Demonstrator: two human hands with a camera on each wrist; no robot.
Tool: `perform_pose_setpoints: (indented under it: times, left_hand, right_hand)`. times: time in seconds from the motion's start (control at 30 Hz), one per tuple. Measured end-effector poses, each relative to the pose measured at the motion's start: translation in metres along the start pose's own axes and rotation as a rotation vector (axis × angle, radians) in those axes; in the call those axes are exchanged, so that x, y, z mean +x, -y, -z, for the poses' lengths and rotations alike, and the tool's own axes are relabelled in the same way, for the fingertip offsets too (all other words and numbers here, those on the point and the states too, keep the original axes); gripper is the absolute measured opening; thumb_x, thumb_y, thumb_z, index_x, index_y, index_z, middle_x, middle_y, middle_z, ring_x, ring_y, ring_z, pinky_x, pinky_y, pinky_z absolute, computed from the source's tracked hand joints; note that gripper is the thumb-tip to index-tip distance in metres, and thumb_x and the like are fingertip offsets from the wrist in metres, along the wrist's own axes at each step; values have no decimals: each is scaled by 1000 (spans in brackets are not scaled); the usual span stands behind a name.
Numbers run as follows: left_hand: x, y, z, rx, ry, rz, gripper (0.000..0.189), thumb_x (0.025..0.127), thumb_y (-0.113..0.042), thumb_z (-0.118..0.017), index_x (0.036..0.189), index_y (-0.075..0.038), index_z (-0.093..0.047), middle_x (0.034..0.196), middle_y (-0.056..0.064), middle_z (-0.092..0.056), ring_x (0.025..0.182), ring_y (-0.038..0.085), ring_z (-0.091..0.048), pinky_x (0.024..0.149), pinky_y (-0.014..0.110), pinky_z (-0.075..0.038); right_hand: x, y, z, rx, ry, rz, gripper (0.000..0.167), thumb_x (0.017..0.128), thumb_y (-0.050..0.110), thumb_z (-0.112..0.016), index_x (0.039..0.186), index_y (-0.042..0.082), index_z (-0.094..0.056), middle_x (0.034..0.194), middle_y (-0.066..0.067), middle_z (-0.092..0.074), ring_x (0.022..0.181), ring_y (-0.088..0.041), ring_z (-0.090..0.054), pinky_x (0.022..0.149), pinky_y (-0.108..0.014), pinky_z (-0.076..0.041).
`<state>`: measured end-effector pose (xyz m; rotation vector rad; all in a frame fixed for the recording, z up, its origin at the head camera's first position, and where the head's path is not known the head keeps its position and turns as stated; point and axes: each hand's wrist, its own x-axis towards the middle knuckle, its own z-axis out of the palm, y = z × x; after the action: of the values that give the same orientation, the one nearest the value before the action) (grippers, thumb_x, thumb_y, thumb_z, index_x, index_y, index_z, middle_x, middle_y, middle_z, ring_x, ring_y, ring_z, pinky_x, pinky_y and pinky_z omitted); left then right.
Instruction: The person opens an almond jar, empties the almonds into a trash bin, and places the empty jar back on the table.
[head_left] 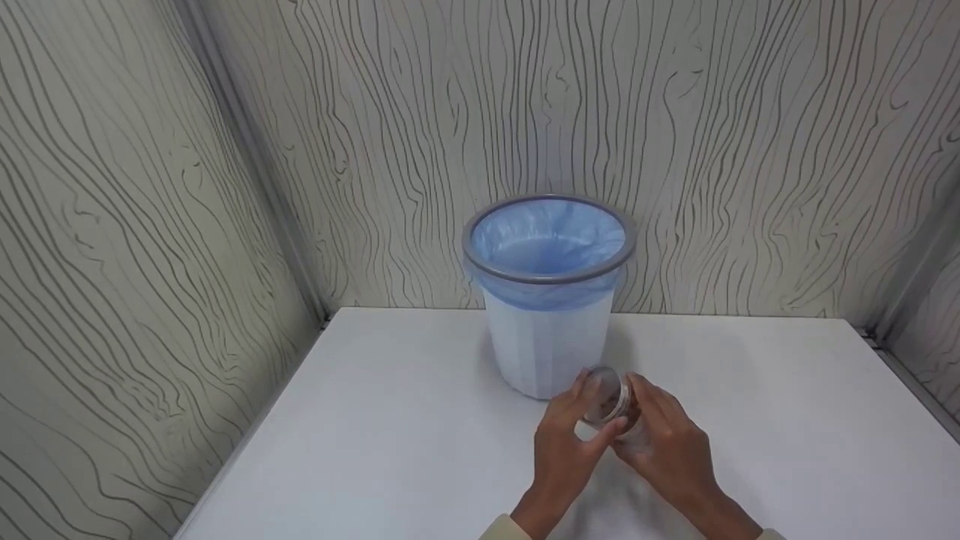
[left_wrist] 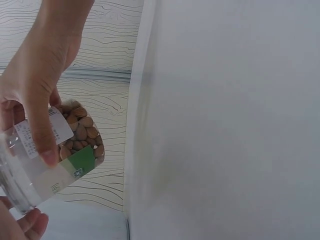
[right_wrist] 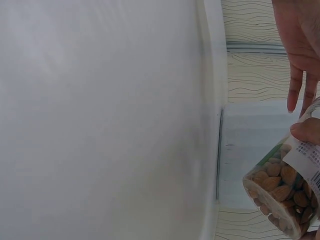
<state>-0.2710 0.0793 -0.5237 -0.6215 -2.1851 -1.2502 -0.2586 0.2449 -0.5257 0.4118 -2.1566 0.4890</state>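
Note:
A clear plastic jar of almonds (left_wrist: 52, 182) with a green and white label is tilted on its side between the two hands. My right hand (head_left: 671, 442) grips the jar's body, its thumb lying across the white sticker (left_wrist: 65, 127) in the left wrist view. At the other end, my left hand (head_left: 566, 439) holds the clear lid end (head_left: 602, 382) between thumb and fingers. Whether the lid is loose cannot be told. Almonds (right_wrist: 280, 185) gather at the jar's bottom end in the right wrist view. The hands hide much of the jar in the head view.
A white waste bin (head_left: 551, 341) with a blue liner bag (head_left: 551, 240) and a grey rim ring (head_left: 551, 280) stands just beyond the hands. The white table (head_left: 375, 435) ends at wood-patterned walls (head_left: 420, 112) at the back and sides.

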Motion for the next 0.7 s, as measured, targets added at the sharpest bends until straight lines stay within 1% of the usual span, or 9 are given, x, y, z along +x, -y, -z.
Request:
perform_pose_setpoints:
  times: [0.1, 0.17, 0.23, 0.3, 0.37, 0.47, 0.6, 0.7]
  left_hand:
    - [-1, 3, 1, 26, -12, -50, 63, 92, -53, -69, 145, -20, -59, 148, 4, -56, 128, 17, -59, 97, 33, -54]
    - [-1, 6, 3, 26, -3, -96, 64, 92, -51, -70, 146, -19, -57, 149, 7, -55, 130, 20, -59, 98, 34, -54]
    - [-1, 9, 5, 4, 26, -137, 66, 92, -48, -71, 149, -19, -54, 151, 9, -52, 133, 22, -56, 100, 36, -52]
    - [1, 12, 7, -39, 69, -162, 68, 92, -47, -71, 151, -20, -51, 154, 10, -49, 137, 22, -52, 103, 36, -50]
    - [3, 15, 9, -80, 111, -174, 70, 92, -46, -72, 153, -22, -48, 157, 10, -45, 140, 22, -47, 106, 37, -48]
    - [6, 18, 10, -133, 145, -181, 70, 91, -45, -73, 154, -24, -48, 159, 9, -42, 143, 21, -44, 108, 37, -46]
    - [6, 20, 9, -160, 148, -202, 70, 92, -42, -73, 154, -23, -47, 159, 10, -41, 144, 22, -43, 109, 38, -45]
    - [6, 21, 7, -175, 146, -205, 69, 92, -40, -73, 154, -22, -47, 160, 9, -41, 145, 22, -42, 110, 40, -44]
  right_hand:
    - [0, 0, 1, 5, 18, -11, 96, 54, 24, -100, 139, 4, -60, 122, -17, -68, 107, -38, -68, 69, -47, -61]
    - [0, 1, 1, 7, 30, -20, 97, 54, 23, -101, 139, 4, -59, 123, -18, -67, 108, -39, -68, 70, -47, -61]
    - [0, 1, 2, 13, 36, -27, 97, 54, 22, -100, 140, 4, -59, 125, -18, -67, 109, -39, -67, 70, -47, -61]
    - [1, 1, 3, 19, 38, -34, 97, 55, 20, -100, 140, 4, -58, 126, -18, -66, 110, -39, -67, 70, -47, -61]
    - [1, 2, 4, 22, 42, -38, 97, 55, 20, -100, 141, 4, -58, 127, -18, -66, 111, -39, -67, 70, -47, -61]
    - [1, 3, 5, 22, 52, -43, 96, 56, 21, -99, 141, 3, -58, 128, -18, -66, 111, -39, -67, 71, -47, -61]
    - [1, 5, 5, 27, 58, -47, 95, 57, 22, -99, 140, 2, -58, 127, -18, -66, 111, -39, -67, 72, -46, -61]
    - [2, 6, 6, 29, 48, -43, 94, 57, 22, -99, 140, 2, -58, 126, -19, -66, 110, -39, -67, 71, -46, -61]
